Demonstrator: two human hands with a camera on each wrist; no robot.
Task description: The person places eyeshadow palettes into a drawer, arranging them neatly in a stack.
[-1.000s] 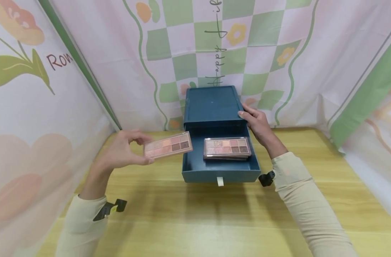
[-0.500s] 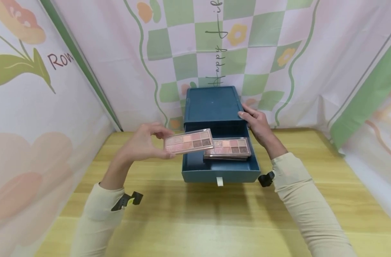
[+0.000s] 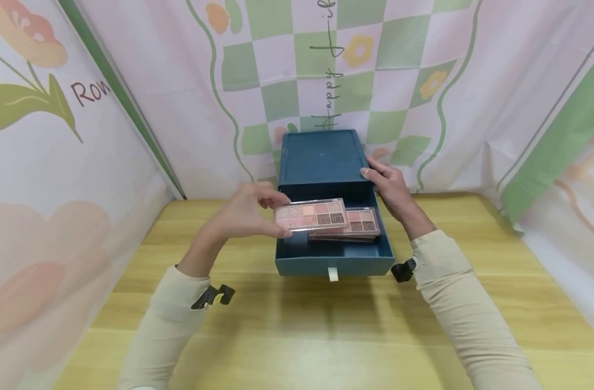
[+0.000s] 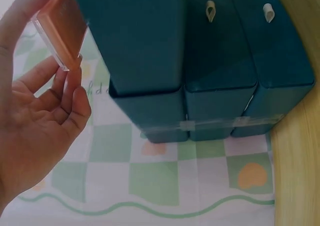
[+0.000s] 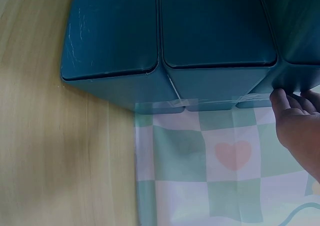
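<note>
My left hand (image 3: 250, 211) pinches one end of an eyeshadow palette (image 3: 312, 215) with a clear lid and pink-to-brown pans. It holds the palette over the pulled-out top drawer (image 3: 333, 265) of a dark teal drawer cabinet (image 3: 321, 157). Partly covered by it in the head view, a small stack of similar palettes (image 3: 362, 223) lies in the drawer. In the left wrist view, the palette's orange-pink underside (image 4: 65, 23) shows between thumb and fingers. My right hand (image 3: 393, 192) grips the cabinet's upper right side, thumb over the top edge; fingers (image 5: 281, 100) press its side in the right wrist view.
Below the top drawer are two closed drawer units, whose white pull tabs (image 4: 269, 13) show in the left wrist view. Clear tape (image 4: 187, 126) joins the units. The cabinet stands on a wood-grain table (image 3: 307, 336), against a patterned curtain (image 3: 277, 97).
My left hand has carried the palette to the right, from beside the drawer's left edge to above the drawer and overlapping the stack. My right hand stays in place.
</note>
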